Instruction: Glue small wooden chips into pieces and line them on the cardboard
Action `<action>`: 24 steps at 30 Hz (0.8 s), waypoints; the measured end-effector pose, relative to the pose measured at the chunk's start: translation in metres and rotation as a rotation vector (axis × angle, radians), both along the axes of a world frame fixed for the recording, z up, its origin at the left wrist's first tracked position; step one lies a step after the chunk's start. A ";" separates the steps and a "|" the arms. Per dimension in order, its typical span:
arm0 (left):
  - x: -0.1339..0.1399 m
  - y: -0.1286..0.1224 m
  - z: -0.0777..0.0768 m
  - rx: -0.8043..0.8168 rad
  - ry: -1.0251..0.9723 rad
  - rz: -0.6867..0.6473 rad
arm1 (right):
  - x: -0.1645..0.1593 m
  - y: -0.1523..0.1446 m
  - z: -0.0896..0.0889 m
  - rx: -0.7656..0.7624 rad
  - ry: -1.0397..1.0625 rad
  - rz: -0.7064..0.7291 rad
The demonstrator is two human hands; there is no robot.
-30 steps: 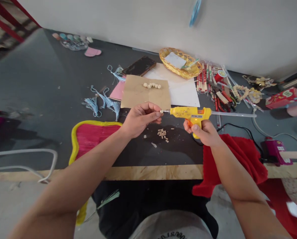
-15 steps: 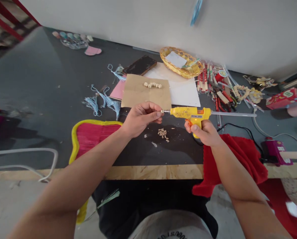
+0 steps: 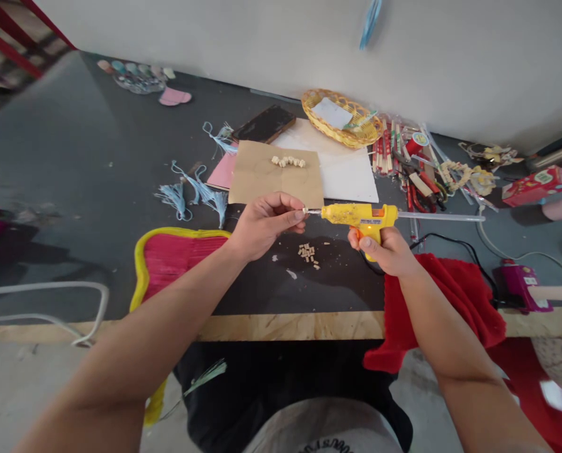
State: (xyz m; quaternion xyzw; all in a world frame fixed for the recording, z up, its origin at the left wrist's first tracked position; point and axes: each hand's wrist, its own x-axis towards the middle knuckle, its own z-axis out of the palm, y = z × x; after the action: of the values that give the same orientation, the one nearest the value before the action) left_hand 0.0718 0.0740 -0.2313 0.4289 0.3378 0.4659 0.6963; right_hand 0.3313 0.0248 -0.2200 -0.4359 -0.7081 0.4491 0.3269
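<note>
Nearest, below the gun, grey clothing (image 3: 328, 428) is cut off by the lower edge, its lettering hard to read. The red cloth (image 3: 441, 296), below and right of the gun, is partly covered by the right forearm. Left of the gun, the left forearm hides part of a pink panel (image 3: 172, 258). Just below the nozzle lie pale bits (image 3: 306, 253), too small and bunched to count. The right hand (image 3: 387, 251) grips the handle of the yellow gun (image 3: 351, 214), which hides some fingers. At the nozzle, the left hand (image 3: 271, 223) pinches a tiny piece (image 3: 305, 211), mostly covered by fingertips; whether the two touch, I cannot tell. Beyond the gun, brown paper (image 3: 271, 182) bears a knobbly row (image 3: 288, 162) and partly covers a pink sheet (image 3: 222, 173). Farther still, a blue strand (image 3: 369, 25) is cut off above.
</note>
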 end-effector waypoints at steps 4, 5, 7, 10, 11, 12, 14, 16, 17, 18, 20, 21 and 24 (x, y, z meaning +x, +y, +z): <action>0.000 0.000 0.000 0.000 -0.001 0.007 | 0.001 0.001 -0.001 0.014 -0.004 -0.009; 0.000 -0.001 0.000 0.000 0.002 0.009 | 0.001 0.001 -0.001 0.012 -0.009 -0.013; 0.000 -0.001 0.000 0.002 0.004 0.008 | 0.000 0.001 -0.002 -0.009 -0.004 -0.013; 0.001 -0.001 0.001 0.008 0.005 0.004 | -0.003 0.004 -0.005 -0.062 0.131 -0.058; 0.001 -0.001 0.001 0.009 0.006 0.004 | -0.004 0.005 -0.006 -0.081 0.213 -0.110; 0.001 -0.001 0.002 0.011 0.006 0.004 | -0.005 0.007 -0.007 -0.102 0.299 -0.172; 0.001 -0.001 0.002 0.013 0.004 0.003 | -0.007 0.012 -0.008 -0.158 0.429 -0.274; 0.002 -0.002 0.002 0.012 0.003 -0.001 | -0.006 0.019 -0.009 -0.223 0.463 -0.298; 0.002 -0.002 0.002 0.010 0.004 -0.004 | -0.005 0.024 -0.010 -0.243 0.452 -0.291; 0.002 -0.002 0.003 0.010 0.005 -0.006 | -0.003 0.029 -0.012 -0.249 0.429 -0.290; 0.002 -0.003 0.003 0.011 0.003 -0.013 | 0.003 0.038 -0.017 -0.197 0.354 -0.336; 0.002 -0.003 0.003 0.013 0.001 -0.017 | 0.007 0.043 -0.020 -0.146 0.297 -0.384; 0.002 -0.003 0.004 0.018 -0.004 -0.023 | 0.022 0.048 -0.026 0.023 0.055 -0.534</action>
State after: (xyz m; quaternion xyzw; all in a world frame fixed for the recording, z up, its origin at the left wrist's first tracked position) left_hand 0.0735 0.0713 -0.2274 0.4381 0.3274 0.4619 0.6982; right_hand 0.3537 0.0728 -0.2456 -0.5912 -0.5638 0.3505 0.4580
